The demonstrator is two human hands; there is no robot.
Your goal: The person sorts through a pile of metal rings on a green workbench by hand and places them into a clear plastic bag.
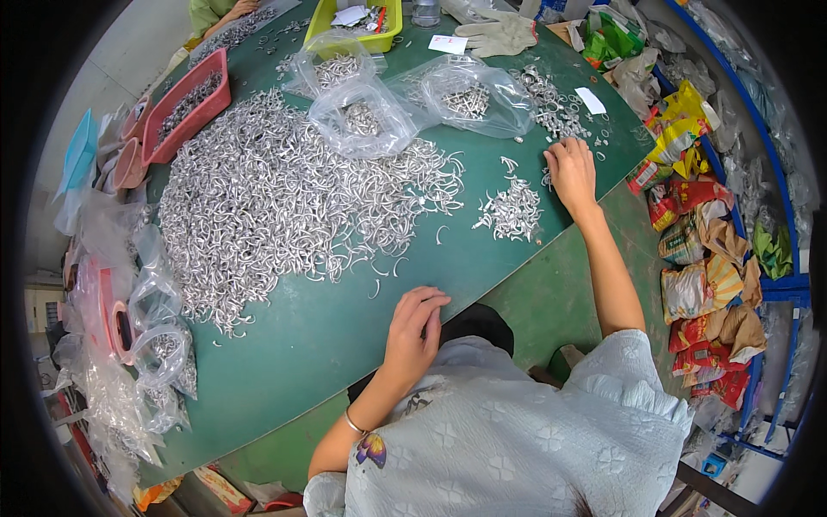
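Note:
My left hand rests palm down near the front edge of the green table, fingers slightly spread, holding nothing. My right hand lies flat on the table farther right, fingers on small metal pieces beside a little sorted heap of silver hooks. A very large pile of curved silver metal hooks covers the table's left and middle.
Clear plastic bags with hooks lie at the back. A red tray and a yellow bin hold more parts. A work glove lies at the far edge. Colourful bags pile up on the right; another person's arm shows top left.

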